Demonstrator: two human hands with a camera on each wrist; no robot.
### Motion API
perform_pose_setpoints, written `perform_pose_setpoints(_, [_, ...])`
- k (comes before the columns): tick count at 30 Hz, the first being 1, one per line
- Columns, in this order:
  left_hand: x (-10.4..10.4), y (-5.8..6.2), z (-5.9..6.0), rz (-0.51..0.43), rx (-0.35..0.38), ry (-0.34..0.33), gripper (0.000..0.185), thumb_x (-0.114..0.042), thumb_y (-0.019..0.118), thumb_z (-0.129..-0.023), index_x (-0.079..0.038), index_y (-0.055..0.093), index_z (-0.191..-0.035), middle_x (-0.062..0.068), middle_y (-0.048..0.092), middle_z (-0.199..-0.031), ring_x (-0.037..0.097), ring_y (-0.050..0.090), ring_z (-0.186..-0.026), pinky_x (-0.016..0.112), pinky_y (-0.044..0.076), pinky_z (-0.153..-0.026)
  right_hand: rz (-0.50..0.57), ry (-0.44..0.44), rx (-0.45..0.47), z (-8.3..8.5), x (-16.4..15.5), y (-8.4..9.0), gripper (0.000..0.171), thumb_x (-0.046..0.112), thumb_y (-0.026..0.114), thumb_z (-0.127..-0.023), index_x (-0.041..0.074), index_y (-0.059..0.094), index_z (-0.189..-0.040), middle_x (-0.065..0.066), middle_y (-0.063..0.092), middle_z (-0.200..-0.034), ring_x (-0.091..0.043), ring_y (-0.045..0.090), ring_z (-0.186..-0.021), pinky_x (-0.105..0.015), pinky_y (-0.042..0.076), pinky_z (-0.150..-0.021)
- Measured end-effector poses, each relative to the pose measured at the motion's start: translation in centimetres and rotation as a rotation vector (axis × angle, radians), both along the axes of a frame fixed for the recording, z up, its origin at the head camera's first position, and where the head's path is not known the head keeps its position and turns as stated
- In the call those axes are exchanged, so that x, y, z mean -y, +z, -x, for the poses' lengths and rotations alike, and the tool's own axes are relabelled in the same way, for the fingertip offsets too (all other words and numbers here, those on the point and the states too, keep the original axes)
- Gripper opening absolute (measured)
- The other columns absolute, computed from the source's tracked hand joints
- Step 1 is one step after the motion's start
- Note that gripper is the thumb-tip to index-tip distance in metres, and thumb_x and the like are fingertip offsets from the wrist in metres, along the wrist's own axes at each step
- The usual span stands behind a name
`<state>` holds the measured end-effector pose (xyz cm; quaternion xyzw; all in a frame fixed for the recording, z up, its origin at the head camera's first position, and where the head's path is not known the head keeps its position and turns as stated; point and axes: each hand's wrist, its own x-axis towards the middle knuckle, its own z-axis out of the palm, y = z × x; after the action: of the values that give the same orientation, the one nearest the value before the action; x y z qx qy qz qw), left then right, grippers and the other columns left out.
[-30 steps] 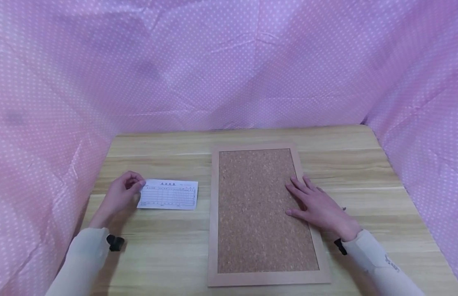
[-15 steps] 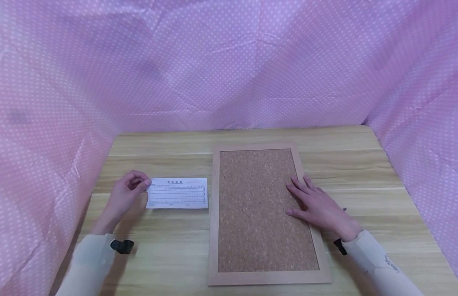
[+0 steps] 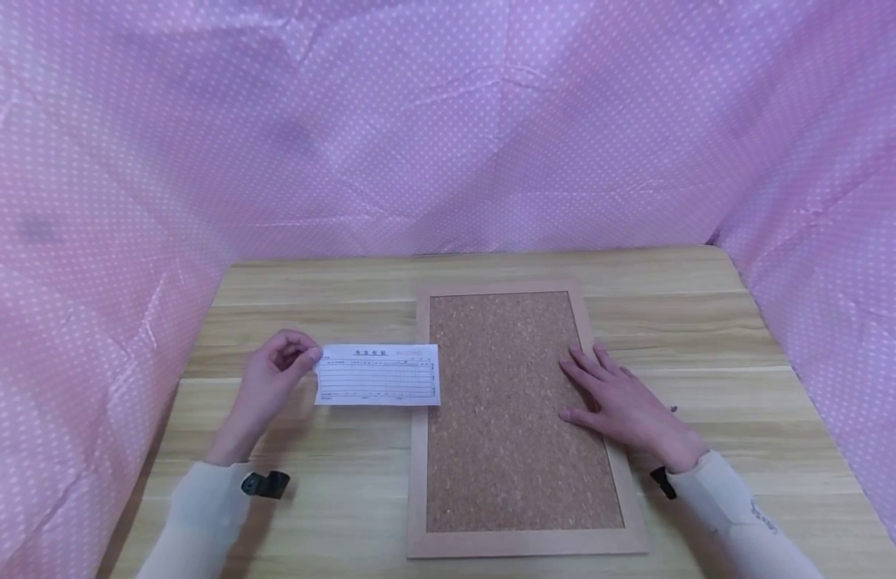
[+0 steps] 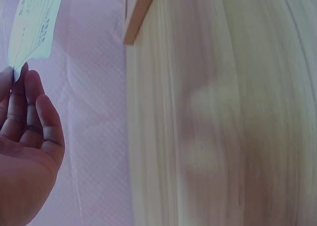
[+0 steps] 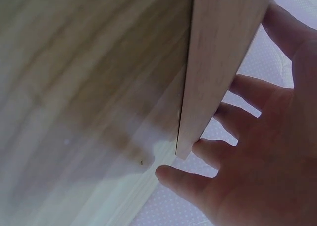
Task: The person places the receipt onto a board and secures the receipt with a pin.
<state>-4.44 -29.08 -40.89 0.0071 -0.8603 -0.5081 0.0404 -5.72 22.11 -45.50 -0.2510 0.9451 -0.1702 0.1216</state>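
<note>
A white printed receipt slip [image 3: 376, 376] with a ruled table is pinched at its upper left corner by my left hand [image 3: 277, 378]. In the left wrist view the slip [image 4: 37, 23] stands out from between thumb and forefinger, the other fingers loosely bent. Its right end overlaps the left frame edge of a cork board [image 3: 513, 418] lying on the table. My right hand [image 3: 625, 402] rests with spread, fairly straight fingers on the board's right side. From the right wrist, the fingertips lie along the wooden frame [image 5: 218, 62], the little finger just past its end.
The wood-grain table [image 3: 332, 498] extends around the board on all sides. Pink dotted cloth [image 3: 462, 129] hangs behind the table and down both sides. A black strap [image 3: 265, 484] is at the left cuff, and another strap [image 3: 663, 482] at the right.
My left hand has carried the slip rightward, from the table left of the board until its right end overlaps the board's frame. The right hand and the board have stayed put.
</note>
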Motion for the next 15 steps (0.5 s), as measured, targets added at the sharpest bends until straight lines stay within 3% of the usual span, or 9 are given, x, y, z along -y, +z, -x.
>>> perform_pose_setpoints(8, [-2.5,0.2,-0.1,-0.070,-0.018,-0.022,0.019,-0.015,0.068,-0.102,0.003,0.064,-0.109,0.005,0.070,-0.096,0.012,0.061,-0.084,0.020,0.049,-0.072,-0.004,-0.024,-0.021,-0.1,0.1,0.4,0.082,0.059,0.063,-0.097,0.010,0.042,-0.159,-0.017,0.027,-0.168,-0.050,0.017,-0.153,-0.079,0.017,-0.111])
perform_pose_setpoints(15, [-4.5,0.3,-0.2,-0.107,-0.013,-0.011,0.019,-0.016,0.069,-0.102,0.001,0.065,-0.108,0.007,0.069,-0.096,0.015,0.061,-0.085,0.021,0.049,-0.073,0.063,-0.019,-0.097,0.0,0.6,1.0,0.073,0.048,0.069,-0.098,0.006,0.050,-0.153,-0.019,0.037,-0.164,-0.052,0.024,-0.150,-0.076,0.020,-0.112])
